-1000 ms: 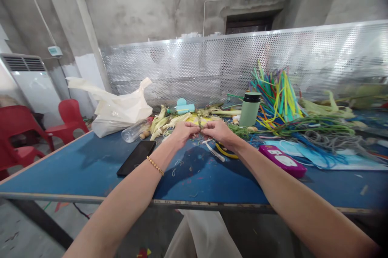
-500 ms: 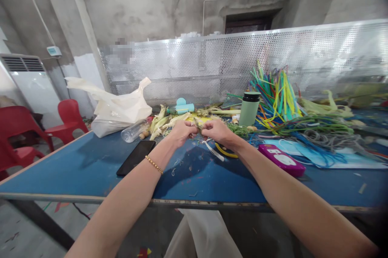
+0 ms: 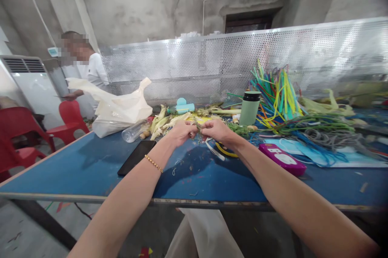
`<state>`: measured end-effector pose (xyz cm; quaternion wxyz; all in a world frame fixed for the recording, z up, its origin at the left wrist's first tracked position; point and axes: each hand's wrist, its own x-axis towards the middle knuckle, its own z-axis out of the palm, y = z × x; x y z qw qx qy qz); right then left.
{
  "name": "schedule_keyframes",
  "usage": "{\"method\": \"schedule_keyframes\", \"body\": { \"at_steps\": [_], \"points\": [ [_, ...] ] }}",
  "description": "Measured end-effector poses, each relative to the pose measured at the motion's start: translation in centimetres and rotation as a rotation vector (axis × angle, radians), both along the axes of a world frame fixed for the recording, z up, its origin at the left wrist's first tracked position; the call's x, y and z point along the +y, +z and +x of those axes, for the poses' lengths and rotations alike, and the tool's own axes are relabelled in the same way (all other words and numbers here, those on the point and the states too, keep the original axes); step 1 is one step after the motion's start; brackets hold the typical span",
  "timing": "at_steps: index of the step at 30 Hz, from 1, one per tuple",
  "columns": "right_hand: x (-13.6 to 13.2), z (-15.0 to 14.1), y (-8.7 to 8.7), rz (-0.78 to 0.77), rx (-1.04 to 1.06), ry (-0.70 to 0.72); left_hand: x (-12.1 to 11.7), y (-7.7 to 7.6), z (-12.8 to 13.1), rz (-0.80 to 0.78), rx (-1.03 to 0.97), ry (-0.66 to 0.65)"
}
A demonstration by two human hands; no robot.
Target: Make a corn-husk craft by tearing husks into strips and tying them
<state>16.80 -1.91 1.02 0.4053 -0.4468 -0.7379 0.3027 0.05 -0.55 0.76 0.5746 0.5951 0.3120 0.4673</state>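
Above the middle of the blue table point(image 3: 127, 187), my left hand point(image 3: 183, 132) and my right hand point(image 3: 216, 131) are close together. The fingers of both are closed in a pinch around a small greenish-brown stringy piece point(image 3: 199, 126), mostly hidden by the fingertips. Pale husks point(image 3: 169, 122) lie just beyond my left hand. Fine green strands point(image 3: 241, 130) are heaped beside my right wrist. Below that hand lie a white strip point(image 3: 215, 151) and a curved yellow handle point(image 3: 226, 152), partly covered by my forearm.
A phone point(image 3: 136, 157), a clear bottle point(image 3: 133, 132) and a white plastic bag point(image 3: 123, 108) are on the left. To the right are a green tumbler point(image 3: 250, 108), colourful strips point(image 3: 279, 92), a purple case point(image 3: 281, 159) and tangled cords point(image 3: 330, 139). A perforated metal screen point(image 3: 182, 60) stands behind.
A person in a white top has come into fuller view at the far left, behind the plastic bag. My hands stay almost in place, still pinching.
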Motion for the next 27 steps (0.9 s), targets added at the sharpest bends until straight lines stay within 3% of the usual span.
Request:
{"method": "schedule_keyframes", "body": {
  "at_steps": [7, 17, 27],
  "points": [
    [-0.10, 0.14, 0.13, 0.031, 0.139, -0.036, -0.21, -0.04, -0.32, -0.061, 0.040, 0.006],
    [-0.30, -0.05, 0.22, 0.074, 0.022, -0.101, 0.06, -0.24, -0.13, 0.022, 0.094, 0.031],
    [-0.29, -0.13, 0.09, 0.073, 0.030, -0.054, 0.34, -0.38, -0.16, 0.040, 0.102, 0.052]
  ]
}}
